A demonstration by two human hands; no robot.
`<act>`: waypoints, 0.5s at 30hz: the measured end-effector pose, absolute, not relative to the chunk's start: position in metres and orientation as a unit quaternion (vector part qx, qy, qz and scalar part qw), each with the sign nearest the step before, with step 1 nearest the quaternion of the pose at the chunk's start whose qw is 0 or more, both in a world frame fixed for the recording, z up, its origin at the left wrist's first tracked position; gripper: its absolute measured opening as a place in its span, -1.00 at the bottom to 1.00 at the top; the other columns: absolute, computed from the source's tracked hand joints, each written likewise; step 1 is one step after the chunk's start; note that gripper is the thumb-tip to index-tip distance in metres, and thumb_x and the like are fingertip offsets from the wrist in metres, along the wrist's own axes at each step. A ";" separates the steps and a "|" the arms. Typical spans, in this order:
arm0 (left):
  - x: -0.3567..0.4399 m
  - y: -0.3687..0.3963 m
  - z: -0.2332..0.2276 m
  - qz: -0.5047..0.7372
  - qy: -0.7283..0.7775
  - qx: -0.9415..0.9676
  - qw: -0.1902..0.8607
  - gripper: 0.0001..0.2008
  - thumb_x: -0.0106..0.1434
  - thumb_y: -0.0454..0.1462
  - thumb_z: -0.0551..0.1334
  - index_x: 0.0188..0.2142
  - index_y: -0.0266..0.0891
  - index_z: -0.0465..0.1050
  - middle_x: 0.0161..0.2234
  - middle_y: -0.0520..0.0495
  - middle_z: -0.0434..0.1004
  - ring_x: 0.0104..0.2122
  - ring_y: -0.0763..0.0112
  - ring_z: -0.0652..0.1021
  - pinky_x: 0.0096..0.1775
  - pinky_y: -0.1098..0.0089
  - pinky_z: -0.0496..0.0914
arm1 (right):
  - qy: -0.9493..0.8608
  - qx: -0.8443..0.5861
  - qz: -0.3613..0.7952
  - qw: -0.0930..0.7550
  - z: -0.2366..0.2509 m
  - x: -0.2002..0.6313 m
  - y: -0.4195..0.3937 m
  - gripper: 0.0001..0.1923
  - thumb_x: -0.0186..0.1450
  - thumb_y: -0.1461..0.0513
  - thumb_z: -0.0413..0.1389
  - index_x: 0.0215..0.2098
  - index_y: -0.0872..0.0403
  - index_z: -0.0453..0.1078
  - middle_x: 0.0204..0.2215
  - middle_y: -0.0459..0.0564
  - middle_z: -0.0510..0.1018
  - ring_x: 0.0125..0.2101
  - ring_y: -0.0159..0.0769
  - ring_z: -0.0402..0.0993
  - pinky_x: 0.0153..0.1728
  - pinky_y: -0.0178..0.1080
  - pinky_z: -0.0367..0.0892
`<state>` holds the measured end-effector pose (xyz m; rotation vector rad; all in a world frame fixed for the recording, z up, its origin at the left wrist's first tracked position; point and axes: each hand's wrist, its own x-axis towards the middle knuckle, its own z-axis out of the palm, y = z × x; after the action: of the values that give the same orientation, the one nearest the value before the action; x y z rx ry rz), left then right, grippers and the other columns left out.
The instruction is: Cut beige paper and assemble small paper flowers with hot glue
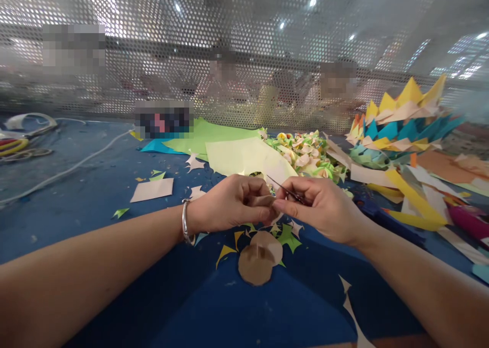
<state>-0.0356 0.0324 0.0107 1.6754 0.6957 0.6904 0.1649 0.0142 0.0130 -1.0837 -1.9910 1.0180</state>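
Head cam: both hands (275, 205) pinch small paper piece (263, 201) over scrap-strewn blue table (95, 195), mesh wall (244, 47) behind.

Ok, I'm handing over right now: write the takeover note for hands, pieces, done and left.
Left hand: pinches a small paper piece.
Right hand: holds thin dark tweezers at that piece.
Tan folded disc lies on the blue table just below the hands, among cut scraps.
Done: pile of small paper flowers behind, folded stack far right.
Left: the pinched piece is unfinished; its shape is hidden.
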 end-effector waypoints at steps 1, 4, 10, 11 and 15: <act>-0.036 0.033 0.010 0.300 0.291 0.690 0.591 -0.86 0.08 -0.34 0.35 -0.47 -0.28 0.39 -0.54 0.08 0.46 -0.50 0.53 0.48 -0.39 0.48 0.35 | -0.751 -0.410 0.392 0.337 0.013 0.165 0.014 -0.75 0.23 0.09 0.21 -0.44 0.09 0.35 -0.59 -0.19 0.25 -0.57 -0.48 0.11 -0.57 -0.37 0.09; -0.037 0.035 0.007 0.322 0.287 0.617 0.658 -0.87 0.08 -0.30 0.38 -0.37 -0.30 0.51 -0.44 -0.03 0.57 -0.44 0.45 0.54 -0.32 0.42 0.40 | -0.724 -0.408 0.396 0.391 0.011 0.167 0.017 -0.77 0.24 0.11 0.20 -0.43 0.09 0.36 -0.57 -0.17 0.29 -0.55 -0.47 0.16 -0.56 -0.36 0.11; -0.027 0.026 0.003 0.406 0.349 0.528 0.659 -0.86 0.04 -0.29 0.43 -0.38 -0.29 0.59 -0.43 -0.03 0.58 -0.42 0.48 0.51 -0.37 0.49 0.32 | -0.687 -0.404 0.387 0.464 0.008 0.166 0.020 -0.79 0.23 0.13 0.22 -0.42 0.07 0.35 -0.62 -0.23 0.24 -0.62 -0.51 0.06 -0.59 -0.37 0.07; -0.025 0.024 0.004 0.420 0.347 0.518 0.660 -0.87 0.05 -0.30 0.42 -0.38 -0.29 0.59 -0.40 -0.03 0.59 -0.41 0.49 0.50 -0.36 0.49 0.33 | -0.688 -0.405 0.384 0.464 0.009 0.165 0.019 -0.79 0.24 0.13 0.22 -0.43 0.07 0.35 -0.63 -0.24 0.23 -0.62 -0.51 0.05 -0.60 -0.37 0.06; -0.020 0.016 0.005 0.453 0.338 0.503 0.654 -0.88 0.11 -0.30 0.38 -0.34 -0.30 0.59 -0.39 -0.04 0.60 -0.39 0.48 0.51 -0.35 0.49 0.33 | -0.694 -0.408 0.379 0.456 0.010 0.162 0.016 -0.77 0.25 0.11 0.21 -0.42 0.08 0.35 -0.65 -0.25 0.22 -0.63 -0.52 0.03 -0.61 -0.37 0.04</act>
<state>-0.0195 0.0157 0.0048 1.1399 0.7671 1.0276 0.1618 0.0161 0.0102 -1.0074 -1.7114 0.9360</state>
